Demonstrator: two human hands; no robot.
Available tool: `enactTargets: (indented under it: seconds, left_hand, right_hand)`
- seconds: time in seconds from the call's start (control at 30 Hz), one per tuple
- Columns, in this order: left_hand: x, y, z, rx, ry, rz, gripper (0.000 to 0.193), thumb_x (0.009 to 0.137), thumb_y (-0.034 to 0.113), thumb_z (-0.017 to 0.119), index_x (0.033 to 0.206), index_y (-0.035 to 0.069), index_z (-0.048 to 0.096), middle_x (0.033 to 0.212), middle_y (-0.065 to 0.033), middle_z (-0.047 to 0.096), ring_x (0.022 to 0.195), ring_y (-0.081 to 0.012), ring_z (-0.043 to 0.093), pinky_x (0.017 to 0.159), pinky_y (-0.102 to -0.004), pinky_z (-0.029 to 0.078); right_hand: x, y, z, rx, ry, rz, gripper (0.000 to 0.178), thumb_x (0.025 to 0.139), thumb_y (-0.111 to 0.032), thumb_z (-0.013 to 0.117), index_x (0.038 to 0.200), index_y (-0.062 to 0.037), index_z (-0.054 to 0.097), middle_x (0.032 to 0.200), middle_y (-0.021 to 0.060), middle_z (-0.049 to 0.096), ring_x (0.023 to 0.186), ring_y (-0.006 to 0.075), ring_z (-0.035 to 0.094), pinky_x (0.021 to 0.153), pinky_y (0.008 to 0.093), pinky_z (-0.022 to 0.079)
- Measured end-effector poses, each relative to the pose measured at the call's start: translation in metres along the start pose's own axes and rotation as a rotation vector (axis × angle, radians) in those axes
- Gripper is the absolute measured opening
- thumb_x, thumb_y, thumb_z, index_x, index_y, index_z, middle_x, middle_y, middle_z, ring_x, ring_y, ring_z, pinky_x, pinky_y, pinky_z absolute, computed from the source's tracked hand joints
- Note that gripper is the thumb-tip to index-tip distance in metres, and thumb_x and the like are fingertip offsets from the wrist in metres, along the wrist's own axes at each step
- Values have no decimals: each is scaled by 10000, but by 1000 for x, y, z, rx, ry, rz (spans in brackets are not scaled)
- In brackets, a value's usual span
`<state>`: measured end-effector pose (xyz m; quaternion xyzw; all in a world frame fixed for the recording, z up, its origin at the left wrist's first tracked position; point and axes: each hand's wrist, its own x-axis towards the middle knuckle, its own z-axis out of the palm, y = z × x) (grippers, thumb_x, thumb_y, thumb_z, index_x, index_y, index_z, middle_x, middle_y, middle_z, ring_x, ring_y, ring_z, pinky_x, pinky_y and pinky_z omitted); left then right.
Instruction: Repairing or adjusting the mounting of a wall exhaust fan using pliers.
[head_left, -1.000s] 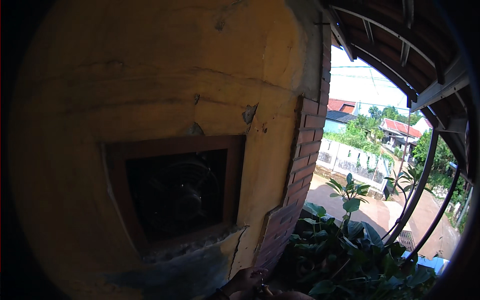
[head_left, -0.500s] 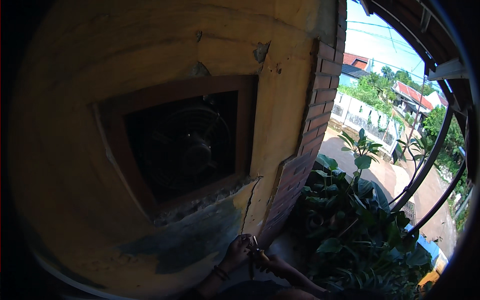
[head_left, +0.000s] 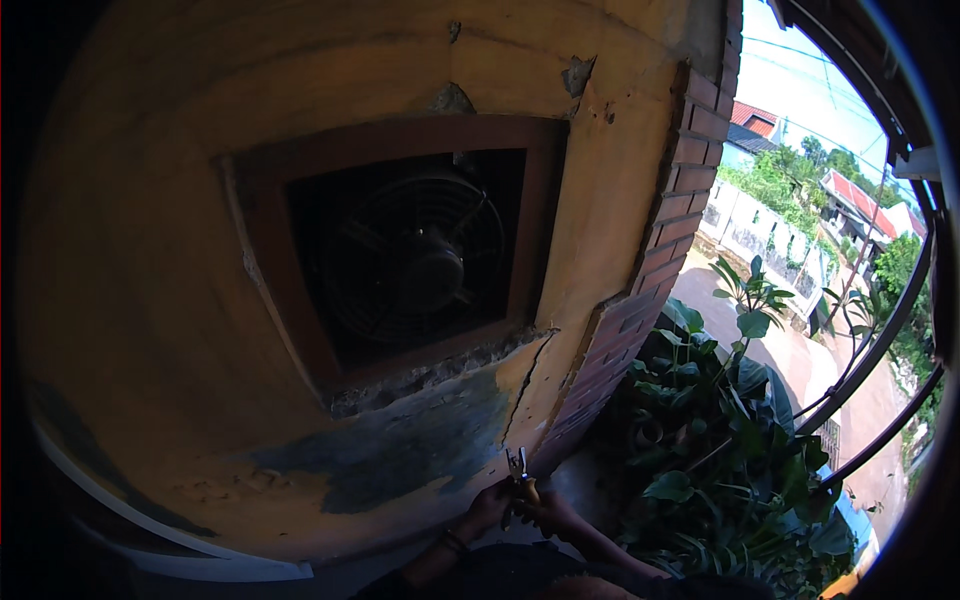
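Observation:
Low in the view, my left hand [head_left: 487,507] and my right hand [head_left: 549,512] are close together in front of me. Between them is a small dark tool with two bright metal prongs [head_left: 516,463] spread upward, which looks like pliers. A yellowish part [head_left: 530,490] shows just under the prongs, beside my right fingers. My right hand is closed around the tool's lower part, and my left fingers close in on it from the other side. Shadow hides the finer grip. A dark band circles my left wrist.
A yellow wall [head_left: 430,60] with a long crack [head_left: 528,388] stands ahead. Set in it is a brown frame [head_left: 545,220] around a dark fan [head_left: 435,270]. Brick trim [head_left: 670,240] edges the wall. Leafy plants [head_left: 700,470] crowd the right, below curved dark bars [head_left: 870,345].
The view has shifted, so the wall and fan appear farther right and higher. The tool's two prongs now point up, spread apart; my left fingers have dropped from its top to lower down.

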<state>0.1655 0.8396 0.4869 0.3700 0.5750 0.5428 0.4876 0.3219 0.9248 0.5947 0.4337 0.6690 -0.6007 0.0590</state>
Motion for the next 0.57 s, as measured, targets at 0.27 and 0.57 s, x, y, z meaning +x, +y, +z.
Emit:
enactTargets:
  seconds: [0.27, 0.57]
  left_hand:
    - [-21, 10, -2, 70, 187, 163, 309, 1087, 206, 476, 1348, 80, 584, 1125, -53, 660, 965, -134, 614, 826, -300, 498]
    - [-56, 25, -8, -15, 319, -52, 326, 1087, 224, 496, 1362, 63, 563, 1199, -90, 664, 1079, -119, 616, 945, -282, 485]
  right_hand:
    - [6, -5, 14, -15, -47, -194, 380, 965, -438, 662, 1096, -81, 675, 788, 17, 667, 544, 90, 550, 483, 251, 442]
    - [27, -6, 38, -350, -57, -195, 421, 937, -387, 677, 1191, -53, 645, 1048, 212, 744, 1033, 352, 719, 857, 472, 541]
